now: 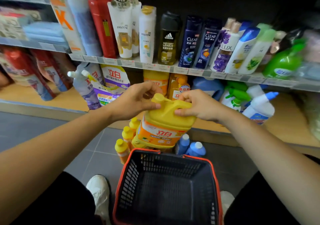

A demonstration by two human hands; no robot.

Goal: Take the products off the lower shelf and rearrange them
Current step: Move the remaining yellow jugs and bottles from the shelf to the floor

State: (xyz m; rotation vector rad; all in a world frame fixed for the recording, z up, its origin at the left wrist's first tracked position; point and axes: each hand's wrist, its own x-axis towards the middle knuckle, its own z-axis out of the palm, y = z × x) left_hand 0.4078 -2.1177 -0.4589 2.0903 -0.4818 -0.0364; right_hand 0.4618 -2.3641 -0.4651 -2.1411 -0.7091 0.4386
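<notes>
Yellow jug (164,121) nearly upright, cap up, gripped by left hand (135,101) and right hand (199,106).

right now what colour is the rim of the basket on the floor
Orange-red rim, on a dark basket; head view.

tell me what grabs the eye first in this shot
The big yellow detergent jug at centre, gripped near its top by the left hand and the right hand, in front of the lower shelf. Below it sits a black basket with a red rim, and a row of shampoo bottles stands above.
</notes>
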